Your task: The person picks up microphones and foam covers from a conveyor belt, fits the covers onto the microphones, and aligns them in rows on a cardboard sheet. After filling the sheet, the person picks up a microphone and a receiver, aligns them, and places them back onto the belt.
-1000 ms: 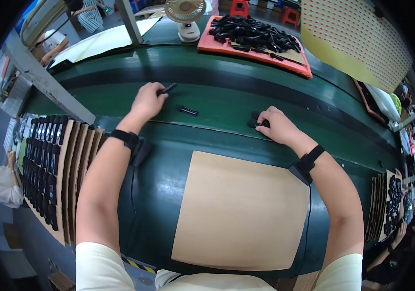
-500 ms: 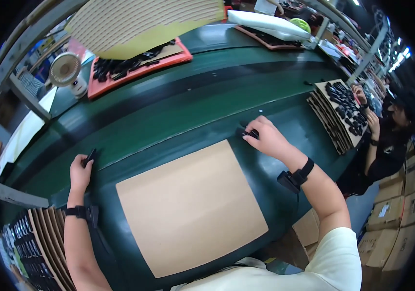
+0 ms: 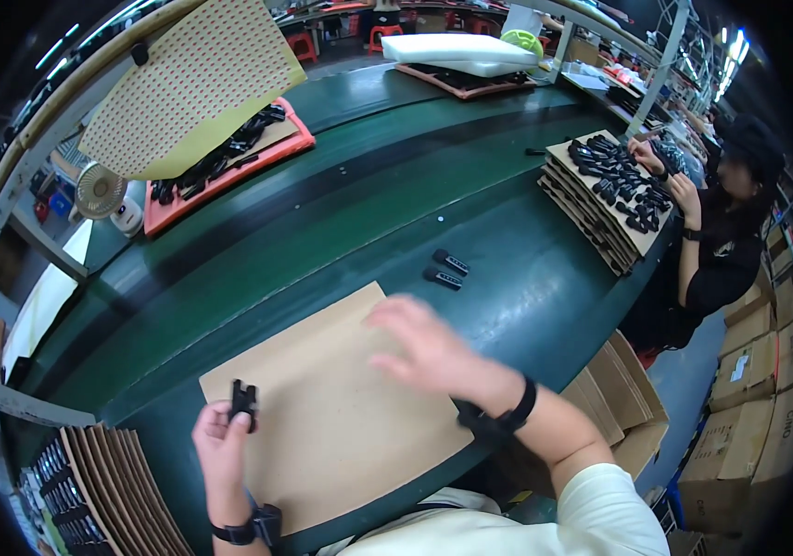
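Note:
My left hand (image 3: pixel 220 434) is closed on small black plastic pieces (image 3: pixel 244 398), held upright over the left edge of a brown cardboard sheet (image 3: pixel 341 426). It looks like two pieces side by side, though I cannot be sure. Over the upper right part of the sheet, my right hand (image 3: pixel 424 345) is blurred by motion, its fingers apart and nothing seen in them. Two black oblong pieces with pale markings, a farther one (image 3: pixel 452 262) and a nearer one (image 3: pixel 443 279), lie on the green belt beyond the sheet.
At right, a co-worker (image 3: pixel 707 222) handles black parts on stacked cardboard (image 3: pixel 591 222). A red tray (image 3: pixel 229 171) of black parts and a white fan (image 3: pixel 104 195) stand at the far left. More layered cardboard (image 3: pixel 127 486) is near left; cartons (image 3: pixel 739 408) are stacked at right.
My right hand has let go of the black pieces on the belt and come back over the sheet. My left hand has brought its pieces nearer, to the sheet's left edge.

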Demonstrator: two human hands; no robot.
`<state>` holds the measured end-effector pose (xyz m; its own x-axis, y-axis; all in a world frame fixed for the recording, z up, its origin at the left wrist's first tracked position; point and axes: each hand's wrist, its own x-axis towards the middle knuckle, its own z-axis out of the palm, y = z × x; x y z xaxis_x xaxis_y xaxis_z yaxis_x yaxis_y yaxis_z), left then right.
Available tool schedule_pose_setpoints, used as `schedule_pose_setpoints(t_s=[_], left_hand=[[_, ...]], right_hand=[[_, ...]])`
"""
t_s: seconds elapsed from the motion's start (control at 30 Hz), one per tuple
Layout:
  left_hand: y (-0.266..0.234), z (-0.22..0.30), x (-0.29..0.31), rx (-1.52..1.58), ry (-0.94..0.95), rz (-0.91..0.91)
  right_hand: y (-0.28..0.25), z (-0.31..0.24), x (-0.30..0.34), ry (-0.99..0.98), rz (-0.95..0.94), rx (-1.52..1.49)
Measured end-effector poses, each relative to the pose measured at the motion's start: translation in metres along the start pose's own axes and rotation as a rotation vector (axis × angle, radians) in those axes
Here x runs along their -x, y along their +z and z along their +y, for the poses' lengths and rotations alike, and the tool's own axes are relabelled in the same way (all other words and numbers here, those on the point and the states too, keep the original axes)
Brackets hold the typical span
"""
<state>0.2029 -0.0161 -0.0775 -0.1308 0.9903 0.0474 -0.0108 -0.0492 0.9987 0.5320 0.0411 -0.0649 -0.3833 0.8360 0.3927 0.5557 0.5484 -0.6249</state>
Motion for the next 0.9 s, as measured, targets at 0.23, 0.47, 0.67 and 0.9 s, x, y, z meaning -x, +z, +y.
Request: schedule_pose_setpoints(t_s=[0.23,0.47,0.67,0.9], left_hand=[[0.019,-0.007,0.025,0.017,-0.058,-0.103],[0.019,-0.018,0.034,-0.028,-0.071,-0.103],[0.005,-0.018,0.032,-0.182,0.052,0.061],[-0.017,-0.014,0.034,-0.163,0.339,0.017]], right_hand=[[0.083,-0.086,-0.005,0.333,-0.299,-0.846],[0.128,-0.060,-0.001,0.380,-0.367,-1.143],[0.144,-0.046,0.007,0.356,-0.239,-1.339],[0.109,-0.059,0.009,0.305,-0.096,-1.154]])
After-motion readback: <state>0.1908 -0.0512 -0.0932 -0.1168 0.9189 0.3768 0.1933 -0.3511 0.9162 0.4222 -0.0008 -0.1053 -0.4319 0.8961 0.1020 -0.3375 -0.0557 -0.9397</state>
